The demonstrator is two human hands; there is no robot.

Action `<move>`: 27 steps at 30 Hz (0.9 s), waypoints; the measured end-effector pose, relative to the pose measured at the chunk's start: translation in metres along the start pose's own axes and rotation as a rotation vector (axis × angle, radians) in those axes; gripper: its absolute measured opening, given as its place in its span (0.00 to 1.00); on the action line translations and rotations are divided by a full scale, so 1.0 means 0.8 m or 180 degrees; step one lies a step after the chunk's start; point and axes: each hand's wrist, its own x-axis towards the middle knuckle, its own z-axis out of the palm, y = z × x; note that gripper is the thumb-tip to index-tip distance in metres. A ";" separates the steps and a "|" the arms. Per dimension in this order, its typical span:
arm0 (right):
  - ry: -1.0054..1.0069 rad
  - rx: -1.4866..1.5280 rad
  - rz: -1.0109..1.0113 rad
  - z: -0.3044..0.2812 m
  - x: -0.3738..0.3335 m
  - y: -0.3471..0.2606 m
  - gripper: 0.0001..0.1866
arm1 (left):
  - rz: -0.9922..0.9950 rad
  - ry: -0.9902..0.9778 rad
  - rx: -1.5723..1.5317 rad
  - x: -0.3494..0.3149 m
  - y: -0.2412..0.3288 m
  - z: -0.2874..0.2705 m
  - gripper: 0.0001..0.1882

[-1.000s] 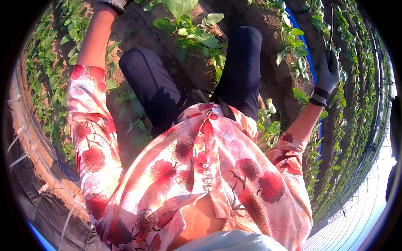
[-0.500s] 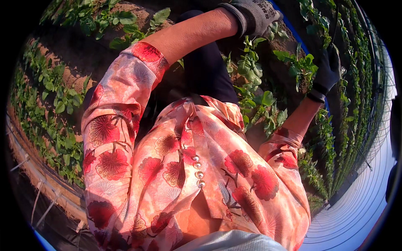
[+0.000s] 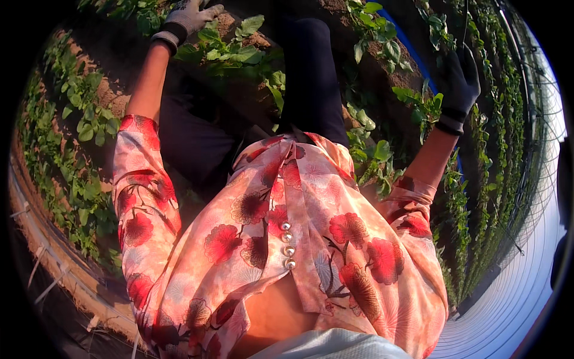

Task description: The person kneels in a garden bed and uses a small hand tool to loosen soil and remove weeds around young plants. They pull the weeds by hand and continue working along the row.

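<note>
My left hand (image 3: 190, 18), in a grey knit glove with a dark cuff, is at the top left above a leafy green plant (image 3: 230, 51). Its visible fingers are stretched out apart with nothing seen between them, and the picture's top edge cuts off part of it. On the right, my right hand (image 3: 461, 84), in a dark grey glove, is curled around the lower end of a thin dark rod (image 3: 466, 21). The rod's upper end runs out of view. Closest to this hand is another leafy plant (image 3: 421, 107).
A blue strip (image 3: 412, 45), perhaps a hose, runs along the soil between the rows. Bushy plant rows (image 3: 78, 119) stand on the left, taller ones (image 3: 490, 155) on the right. My dark-trousered knee (image 3: 311, 66) sits between plants. A pale ribbed sheet (image 3: 508, 299) curves at lower right.
My left hand has swung from the upper middle far to the left, over other plants. My right hand has shifted slightly up and left, and the thin rod has moved with it.
</note>
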 end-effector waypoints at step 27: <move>-0.3499 -0.4459 -0.0279 0.403 0.002 0.279 0.22 | -0.0107 0.2102 -0.0436 0.000 0.048 -0.040 0.16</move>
